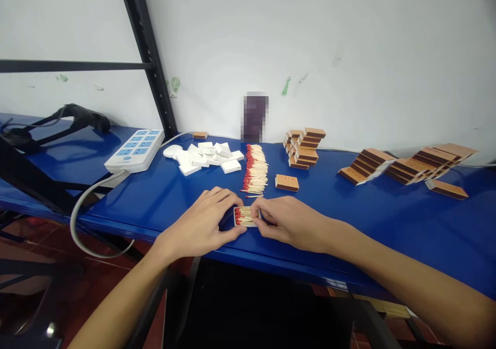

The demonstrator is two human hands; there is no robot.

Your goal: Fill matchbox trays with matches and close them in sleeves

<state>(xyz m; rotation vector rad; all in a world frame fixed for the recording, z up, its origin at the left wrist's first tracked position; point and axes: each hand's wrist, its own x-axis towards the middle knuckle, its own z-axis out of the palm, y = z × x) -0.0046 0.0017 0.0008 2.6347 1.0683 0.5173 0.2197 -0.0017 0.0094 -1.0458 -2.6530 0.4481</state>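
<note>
Match tray (pixel 250 226) sits near the front edge of the blue table (pixel 329 194), between your two hands. Progress looks partway: red-headed matches (pixel 243 216) line its visible part, while plenty of loose matches (pixel 257 170) lie in a long band just beyond, white boxes (pixel 209 156) heaped alongside. Your left hand (pixel 207 225) grips the tray's left end, thumb near side, forefinger far side. Your right hand (pixel 289 225) bunches its fingertips over the right end; can't tell whether they pinch anything.
</note>
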